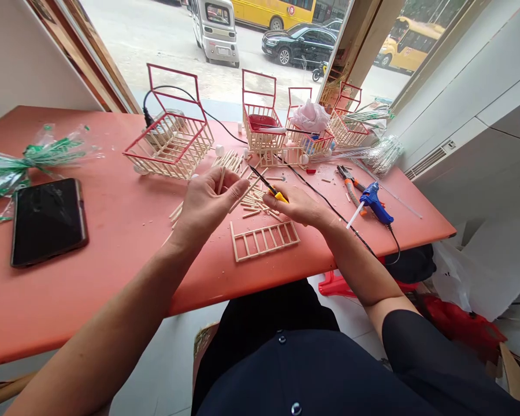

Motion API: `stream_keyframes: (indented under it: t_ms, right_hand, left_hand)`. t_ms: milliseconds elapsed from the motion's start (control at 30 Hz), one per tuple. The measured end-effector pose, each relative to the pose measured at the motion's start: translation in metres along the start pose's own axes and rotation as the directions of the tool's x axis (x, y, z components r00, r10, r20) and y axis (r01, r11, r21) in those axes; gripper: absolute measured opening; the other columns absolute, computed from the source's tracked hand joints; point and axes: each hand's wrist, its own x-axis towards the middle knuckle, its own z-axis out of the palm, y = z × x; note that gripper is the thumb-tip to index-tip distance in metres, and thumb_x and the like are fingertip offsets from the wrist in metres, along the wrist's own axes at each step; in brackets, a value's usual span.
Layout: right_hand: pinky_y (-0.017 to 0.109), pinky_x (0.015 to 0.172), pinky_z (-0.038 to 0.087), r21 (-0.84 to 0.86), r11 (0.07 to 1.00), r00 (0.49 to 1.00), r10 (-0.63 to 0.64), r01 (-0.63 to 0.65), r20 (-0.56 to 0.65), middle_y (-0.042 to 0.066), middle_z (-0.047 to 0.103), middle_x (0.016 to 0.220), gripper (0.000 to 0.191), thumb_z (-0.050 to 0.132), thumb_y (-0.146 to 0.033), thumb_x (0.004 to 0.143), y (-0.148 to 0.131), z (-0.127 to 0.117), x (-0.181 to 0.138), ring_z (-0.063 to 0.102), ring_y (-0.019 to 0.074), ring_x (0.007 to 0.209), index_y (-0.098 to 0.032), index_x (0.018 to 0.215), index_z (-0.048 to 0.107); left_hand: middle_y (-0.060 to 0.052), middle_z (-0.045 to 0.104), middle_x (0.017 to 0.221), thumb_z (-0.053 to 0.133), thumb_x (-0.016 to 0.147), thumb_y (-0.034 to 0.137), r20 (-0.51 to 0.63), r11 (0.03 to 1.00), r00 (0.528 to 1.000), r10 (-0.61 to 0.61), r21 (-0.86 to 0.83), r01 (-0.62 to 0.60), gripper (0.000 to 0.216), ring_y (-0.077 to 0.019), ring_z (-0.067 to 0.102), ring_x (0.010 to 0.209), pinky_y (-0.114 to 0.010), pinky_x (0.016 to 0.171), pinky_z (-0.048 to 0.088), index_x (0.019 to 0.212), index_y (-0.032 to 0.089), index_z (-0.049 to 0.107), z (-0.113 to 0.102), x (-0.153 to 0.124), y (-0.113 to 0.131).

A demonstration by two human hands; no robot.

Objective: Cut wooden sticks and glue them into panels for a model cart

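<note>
My left hand (208, 202) is closed around a thin wooden stick (221, 179), held upright above the orange table (112, 231). My right hand (301, 205) grips a yellow-and-black pointed tool (268, 186) whose tip points up and left toward the stick. Between and beyond the hands lies a scatter of loose wooden sticks (251, 202). Just in front of both hands a finished ladder-like stick panel (264, 238) lies flat on the table.
A black phone (47, 219) and green plastic bundles (30, 159) lie at left. Several stick baskets with red frames (173, 136) stand along the back. A blue glue gun (372, 202), pliers (349, 182) and a black cable (320, 199) lie at right.
</note>
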Motion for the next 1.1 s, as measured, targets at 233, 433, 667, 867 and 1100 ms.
stream_keyframes:
  t_ms: [233, 433, 667, 867, 1100]
  right_hand:
    - [0.034, 0.084, 0.041, 0.023, 1.000, 1.000, 0.014, -0.014, -0.007, 0.003, 0.070, 0.099, 0.074, 0.059, -0.096, 0.099, 0.002, 0.011, -0.001, 0.061, 0.0218, 0.095, -0.022, 0.100, 0.062]
    - [0.034, 0.083, 0.045, 0.145, 0.989, 0.996, 0.003, -0.016, 0.087, 0.002, 0.067, 0.095, 0.074, 0.063, -0.096, 0.098, -0.001, 0.008, -0.003, 0.061, 0.0216, 0.092, -0.022, 0.103, 0.062]
    - [0.032, 0.079, 0.048, 0.248, 0.968, 0.989, -0.010, -0.028, 0.148, 0.001, 0.065, 0.095, 0.068, 0.070, -0.090, 0.098, -0.005, 0.004, -0.006, 0.062, 0.0188, 0.089, -0.023, 0.103, 0.060]
    - [0.034, 0.086, 0.047, 0.189, 0.981, 0.994, -0.061, 0.043, 0.094, 0.002, 0.068, 0.098, 0.068, 0.068, -0.090, 0.099, 0.000, 0.005, -0.003, 0.061, 0.0209, 0.095, -0.022, 0.102, 0.062]
    - [0.034, 0.086, 0.046, 0.197, 0.980, 0.993, -0.062, 0.040, 0.106, 0.003, 0.069, 0.100, 0.069, 0.066, -0.090, 0.100, -0.001, 0.003, -0.005, 0.061, 0.0206, 0.095, -0.021, 0.107, 0.064]
  left_hand:
    - [-0.002, 0.078, 0.079, 0.078, 0.098, 0.029, -0.032, 0.907, 0.969, 0.247, 0.359, -0.219, 0.022, -0.0216, 0.067, 0.077, -0.034, 0.078, 0.047, 0.077, 0.025, 0.074, 0.011, -0.009, 0.001]
    - [-0.001, 0.066, 0.067, 0.066, 0.104, 0.036, -0.018, 0.875, 0.958, 0.285, 0.414, -0.252, 0.036, -0.0206, 0.057, 0.066, -0.036, 0.073, 0.039, 0.069, 0.025, 0.063, 0.011, -0.013, 0.000]
    - [-0.003, 0.064, 0.069, 0.065, 0.104, 0.035, -0.014, 0.844, 0.948, 0.318, 0.460, -0.276, 0.036, -0.0236, 0.057, 0.071, -0.036, 0.074, 0.040, 0.071, 0.027, 0.055, 0.013, -0.015, 0.004]
    - [-0.001, 0.057, 0.066, 0.065, 0.105, 0.031, -0.025, 0.876, 0.953, 0.301, 0.403, -0.266, 0.041, -0.0204, 0.050, 0.067, -0.035, 0.073, 0.039, 0.069, 0.026, 0.048, 0.012, -0.016, 0.007]
    - [0.002, 0.047, 0.062, 0.068, 0.101, 0.031, -0.020, 0.957, 0.973, 0.228, 0.187, -0.220, 0.037, -0.0166, 0.042, 0.063, -0.033, 0.065, 0.037, 0.066, 0.024, 0.056, 0.011, -0.012, 0.010]
